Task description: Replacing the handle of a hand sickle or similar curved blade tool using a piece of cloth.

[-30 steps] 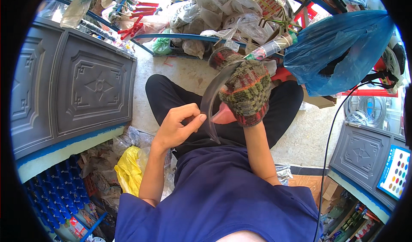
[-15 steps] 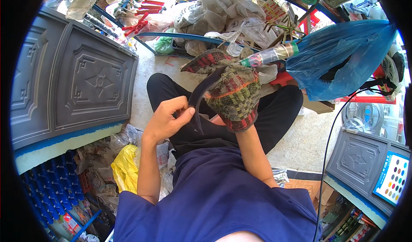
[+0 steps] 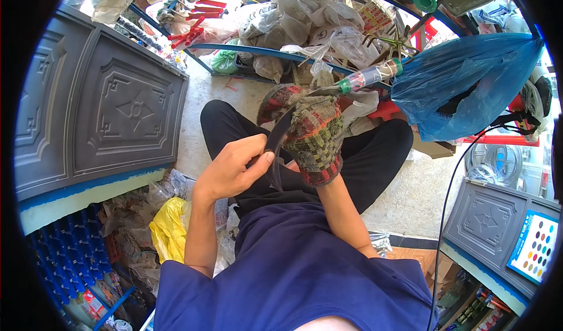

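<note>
A sickle with a dark curved blade [image 3: 281, 132] slants across my lap. Its handle [image 3: 370, 76], with green ends and a see-through wrapped middle, points up to the right. Bare, my left hand [image 3: 237, 164] pinches the blade between thumb and fingers near its lower end. My right hand [image 3: 319, 137] is inside a thick, worn knitted mitt in red, green and black checks. The mitt is folded around the upper blade, close to the handle, with one flap on the blade's left side. Inside it, my fingers are hidden.
A grey panelled cabinet [image 3: 126, 108] stands at the left. A blue plastic bag [image 3: 463, 87] hangs at the right, beside a thin black cable. Ahead, a blue-framed rack holds plastic bags [image 3: 328, 14] and red-handled tools [image 3: 208, 5]. A yellow bag [image 3: 170, 230] lies at lower left.
My right hand in the mitt has moved slightly left and nearer, and its flap has drawn in toward the blade. The sickle and my left hand have shifted a little to the right.
</note>
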Demonstrator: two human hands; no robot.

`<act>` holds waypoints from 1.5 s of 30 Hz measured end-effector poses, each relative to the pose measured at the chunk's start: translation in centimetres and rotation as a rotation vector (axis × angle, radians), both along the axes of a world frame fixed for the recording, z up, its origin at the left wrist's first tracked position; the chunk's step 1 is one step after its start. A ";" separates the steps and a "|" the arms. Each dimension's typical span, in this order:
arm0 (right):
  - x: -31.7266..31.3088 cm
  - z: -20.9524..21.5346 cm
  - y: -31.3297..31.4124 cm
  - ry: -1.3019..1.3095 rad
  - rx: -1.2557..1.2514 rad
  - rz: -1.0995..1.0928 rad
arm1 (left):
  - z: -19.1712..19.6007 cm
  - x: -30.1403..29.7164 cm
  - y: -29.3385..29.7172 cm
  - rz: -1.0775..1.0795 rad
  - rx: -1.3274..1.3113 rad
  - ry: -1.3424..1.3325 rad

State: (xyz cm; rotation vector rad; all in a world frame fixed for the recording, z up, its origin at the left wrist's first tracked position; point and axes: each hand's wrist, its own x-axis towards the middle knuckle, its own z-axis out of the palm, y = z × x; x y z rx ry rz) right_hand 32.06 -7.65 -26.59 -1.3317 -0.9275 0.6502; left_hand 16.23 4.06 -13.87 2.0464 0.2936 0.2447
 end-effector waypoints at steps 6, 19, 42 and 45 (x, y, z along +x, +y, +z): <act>0.2 0.2 -0.7 0.519 -0.101 0.011 | 0.6 0.5 -0.2 -0.017 0.100 -0.056; -2.7 2.3 -0.4 0.658 0.400 0.014 | 0.6 0.5 -0.2 0.011 0.080 -0.008; -3.4 4.2 -0.9 0.954 0.152 0.635 | 5.9 5.2 3.0 0.135 0.102 -0.378; -3.7 5.9 -0.5 -0.200 -0.011 0.411 | 8.4 5.1 1.8 0.096 -0.443 -0.113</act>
